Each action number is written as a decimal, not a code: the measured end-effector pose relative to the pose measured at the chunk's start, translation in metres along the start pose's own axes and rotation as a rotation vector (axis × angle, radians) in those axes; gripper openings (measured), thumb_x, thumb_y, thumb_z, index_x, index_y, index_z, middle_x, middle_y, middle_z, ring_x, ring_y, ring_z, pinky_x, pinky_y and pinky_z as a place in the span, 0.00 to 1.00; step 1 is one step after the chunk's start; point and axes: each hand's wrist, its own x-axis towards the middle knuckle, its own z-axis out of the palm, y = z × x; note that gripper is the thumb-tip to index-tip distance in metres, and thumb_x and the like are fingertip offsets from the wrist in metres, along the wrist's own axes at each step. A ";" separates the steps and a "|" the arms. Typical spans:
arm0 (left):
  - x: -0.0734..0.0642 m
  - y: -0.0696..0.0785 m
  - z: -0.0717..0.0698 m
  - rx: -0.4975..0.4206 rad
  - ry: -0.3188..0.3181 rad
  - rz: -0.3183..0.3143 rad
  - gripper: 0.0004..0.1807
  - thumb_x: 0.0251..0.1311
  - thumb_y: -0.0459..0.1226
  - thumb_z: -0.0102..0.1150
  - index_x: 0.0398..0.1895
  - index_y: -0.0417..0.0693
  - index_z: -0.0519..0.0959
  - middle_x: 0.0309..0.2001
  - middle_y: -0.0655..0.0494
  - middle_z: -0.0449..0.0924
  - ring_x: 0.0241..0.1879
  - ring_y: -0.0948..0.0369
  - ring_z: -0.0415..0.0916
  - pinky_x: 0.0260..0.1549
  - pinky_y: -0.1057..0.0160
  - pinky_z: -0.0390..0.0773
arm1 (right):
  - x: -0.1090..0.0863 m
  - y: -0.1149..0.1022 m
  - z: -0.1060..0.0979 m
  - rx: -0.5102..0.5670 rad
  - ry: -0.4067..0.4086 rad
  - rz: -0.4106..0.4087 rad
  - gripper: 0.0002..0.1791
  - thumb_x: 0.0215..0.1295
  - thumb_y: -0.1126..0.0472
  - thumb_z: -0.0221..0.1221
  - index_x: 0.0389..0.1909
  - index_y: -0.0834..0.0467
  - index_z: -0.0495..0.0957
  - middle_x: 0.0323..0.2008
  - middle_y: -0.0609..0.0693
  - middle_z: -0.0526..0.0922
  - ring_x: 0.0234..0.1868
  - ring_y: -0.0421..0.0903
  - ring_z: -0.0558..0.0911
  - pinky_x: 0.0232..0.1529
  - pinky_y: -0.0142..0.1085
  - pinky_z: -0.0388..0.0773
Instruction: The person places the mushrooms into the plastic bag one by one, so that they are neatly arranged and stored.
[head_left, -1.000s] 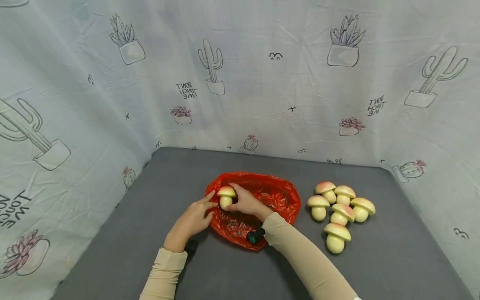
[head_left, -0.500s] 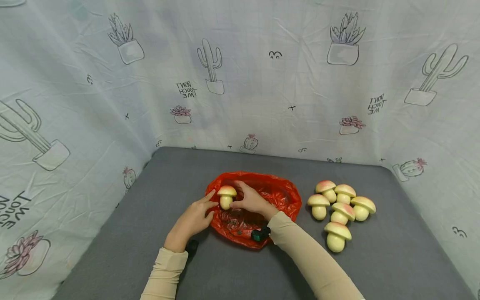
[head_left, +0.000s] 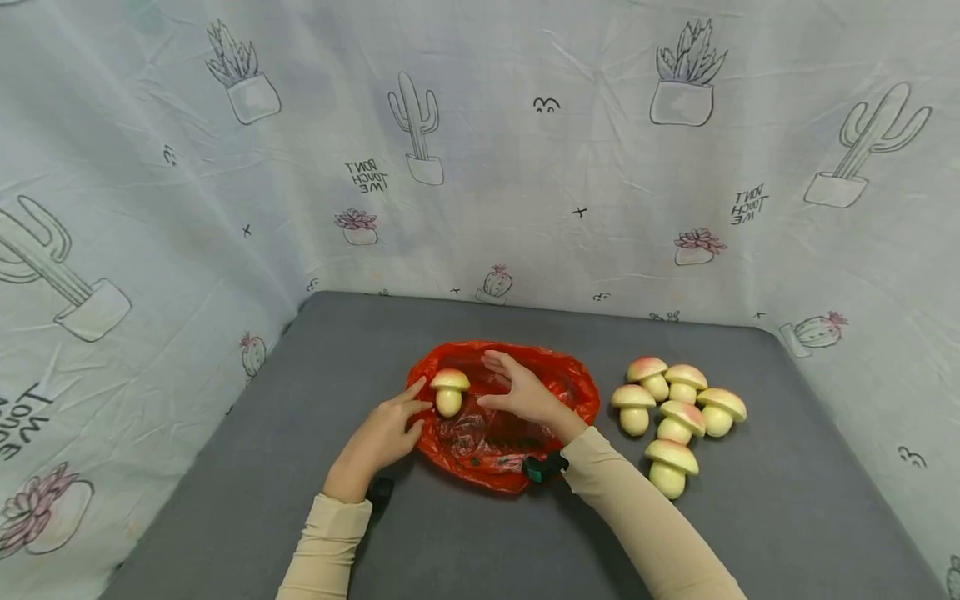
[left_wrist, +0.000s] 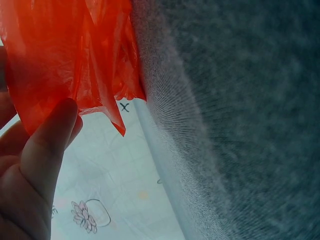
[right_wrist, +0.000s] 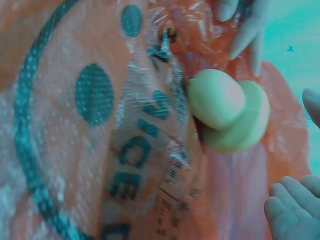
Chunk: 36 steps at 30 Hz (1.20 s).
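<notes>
A red plastic bag [head_left: 480,473] lies spread with its mouth upward on the grey table. One toy mushroom [head_left: 450,392], yellow with a rounded cap, sits inside it at the left. My left hand [head_left: 381,437] grips the bag's left edge; the left wrist view shows the thumb [left_wrist: 47,145] against the red plastic with fingers behind it. My right hand [head_left: 531,396] is over the bag, just right of the mushroom and apart from it, fingers spread and holding nothing. In the right wrist view the mushroom [right_wrist: 217,100] rests against the printed plastic.
Several more toy mushrooms [head_left: 678,421] stand in a cluster on the grey table [head_left: 795,500], right of the bag. A pale curtain [head_left: 510,150] printed with cacti hangs behind the table and at both sides.
My right hand has let go of the mushroom and drawn back to the right. The mushroom stays in the bag. My left hand has kept its place at the bag's edge.
</notes>
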 end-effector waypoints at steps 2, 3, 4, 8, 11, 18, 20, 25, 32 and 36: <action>0.000 0.000 0.000 0.002 0.004 0.001 0.17 0.58 0.30 0.59 0.52 0.37 0.80 0.69 0.42 0.62 0.15 0.68 0.58 0.21 0.69 0.64 | -0.004 -0.003 -0.004 0.009 0.004 -0.022 0.43 0.61 0.61 0.62 0.73 0.57 0.51 0.72 0.55 0.57 0.71 0.53 0.59 0.68 0.49 0.58; 0.000 0.000 0.000 0.005 0.008 0.003 0.17 0.58 0.30 0.59 0.52 0.37 0.80 0.69 0.42 0.62 0.17 0.68 0.62 0.23 0.68 0.65 | -0.006 -0.003 -0.006 0.011 0.006 -0.037 0.42 0.61 0.61 0.62 0.73 0.58 0.51 0.71 0.56 0.58 0.71 0.53 0.59 0.68 0.48 0.58; 0.000 0.001 -0.001 0.007 0.010 0.002 0.17 0.58 0.30 0.59 0.51 0.37 0.80 0.68 0.42 0.62 0.19 0.66 0.66 0.24 0.68 0.67 | -0.008 -0.004 -0.007 0.015 0.008 -0.049 0.42 0.61 0.61 0.62 0.72 0.58 0.51 0.71 0.56 0.58 0.71 0.53 0.59 0.69 0.47 0.57; -0.001 0.001 0.000 0.019 0.024 0.005 0.17 0.57 0.30 0.59 0.51 0.37 0.81 0.68 0.42 0.63 0.36 0.57 0.78 0.31 0.63 0.71 | -0.019 -0.004 -0.014 0.048 0.016 -0.098 0.40 0.61 0.62 0.62 0.72 0.59 0.53 0.70 0.59 0.59 0.71 0.53 0.59 0.69 0.47 0.56; -0.001 0.001 0.001 0.020 0.023 0.006 0.17 0.57 0.30 0.60 0.51 0.36 0.81 0.68 0.42 0.63 0.43 0.53 0.80 0.32 0.62 0.72 | -0.028 -0.005 -0.020 0.048 0.027 -0.124 0.40 0.61 0.61 0.62 0.71 0.60 0.54 0.69 0.60 0.61 0.70 0.53 0.60 0.68 0.47 0.57; -0.001 0.001 0.002 0.016 0.024 0.013 0.17 0.57 0.30 0.59 0.51 0.37 0.81 0.68 0.42 0.63 0.26 0.59 0.74 0.28 0.65 0.69 | -0.057 -0.008 -0.036 0.009 0.081 -0.155 0.40 0.61 0.58 0.62 0.71 0.61 0.55 0.68 0.57 0.63 0.69 0.53 0.63 0.67 0.45 0.59; -0.001 0.001 0.002 0.013 0.024 0.014 0.17 0.57 0.30 0.59 0.51 0.36 0.81 0.68 0.41 0.63 0.28 0.57 0.76 0.28 0.65 0.70 | -0.067 -0.006 -0.041 0.017 0.100 -0.170 0.39 0.61 0.60 0.62 0.71 0.60 0.55 0.68 0.57 0.63 0.70 0.53 0.62 0.67 0.44 0.59; -0.001 0.000 0.004 0.017 0.024 0.012 0.17 0.57 0.30 0.60 0.51 0.37 0.81 0.68 0.41 0.63 0.30 0.60 0.75 0.29 0.65 0.70 | -0.091 0.000 -0.055 0.007 0.150 -0.224 0.38 0.62 0.66 0.61 0.71 0.60 0.54 0.68 0.62 0.61 0.69 0.57 0.61 0.67 0.41 0.60; -0.001 0.000 0.005 0.015 0.022 0.018 0.17 0.56 0.30 0.61 0.50 0.36 0.81 0.67 0.41 0.64 0.22 0.63 0.69 0.27 0.67 0.68 | -0.128 0.007 -0.074 -0.012 0.243 -0.242 0.38 0.61 0.71 0.59 0.71 0.63 0.54 0.68 0.67 0.60 0.69 0.46 0.63 0.64 0.24 0.60; -0.001 0.000 0.004 0.005 0.021 0.014 0.17 0.56 0.30 0.60 0.51 0.36 0.81 0.68 0.40 0.63 0.20 0.65 0.65 0.26 0.67 0.67 | -0.146 0.011 -0.085 -0.014 0.308 -0.252 0.38 0.59 0.74 0.59 0.70 0.64 0.56 0.67 0.65 0.61 0.68 0.35 0.64 0.63 0.22 0.60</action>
